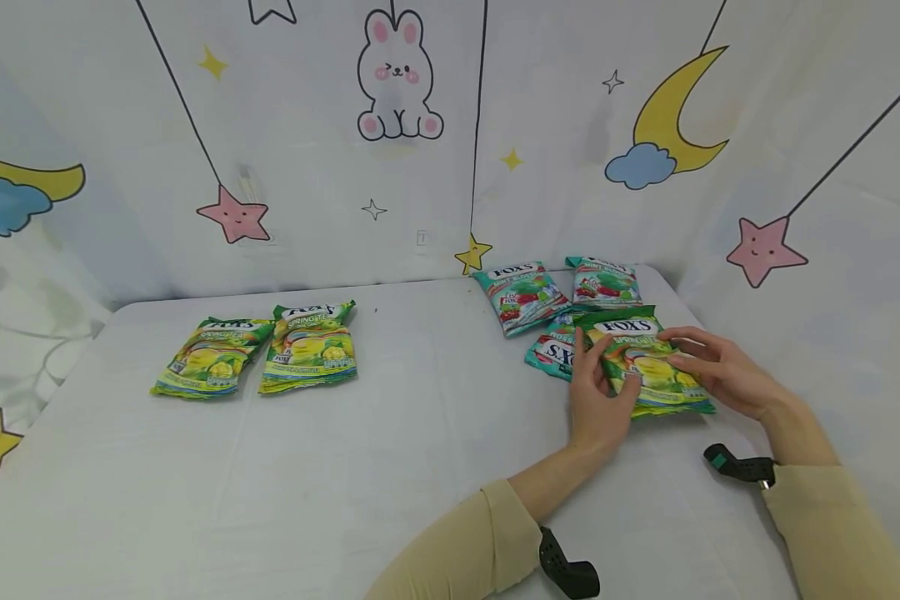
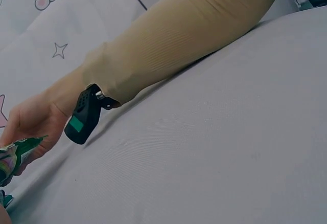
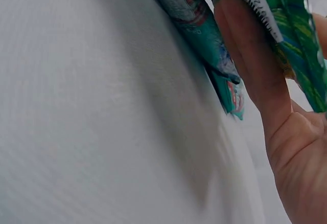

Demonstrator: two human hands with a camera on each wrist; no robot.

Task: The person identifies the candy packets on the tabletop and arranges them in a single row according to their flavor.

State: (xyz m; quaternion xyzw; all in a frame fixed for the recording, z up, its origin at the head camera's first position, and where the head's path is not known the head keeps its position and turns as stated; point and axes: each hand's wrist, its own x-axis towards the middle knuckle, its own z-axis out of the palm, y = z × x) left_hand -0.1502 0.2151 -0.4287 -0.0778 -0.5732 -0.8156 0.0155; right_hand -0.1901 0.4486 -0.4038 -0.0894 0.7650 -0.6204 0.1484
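Both hands hold a yellow-green FOX'S Spring Tea candy bag (image 1: 641, 354) at the right of the table. My left hand (image 1: 596, 404) grips its left side, thumb across the front. At the right edge, my right hand (image 1: 727, 371) pinches it; in the right wrist view the fingers (image 3: 255, 65) reach behind the green bag (image 3: 294, 35), held above the white cloth. The left wrist view catches my right hand (image 2: 38, 119) with the bag's green end (image 2: 23, 150). Behind it lie teal FOX'S candy bags: one (image 1: 523, 297) left, one (image 1: 606, 283) right, one upside down (image 1: 551, 352), partly covered.
Two more yellow-green candy bags, one (image 1: 213, 358) beside the other (image 1: 309, 348), lie at the left of the white table (image 1: 307, 483). A white printed curtain (image 1: 307, 142) hangs behind and around the table. Each wrist bears a black camera device (image 1: 738, 464).
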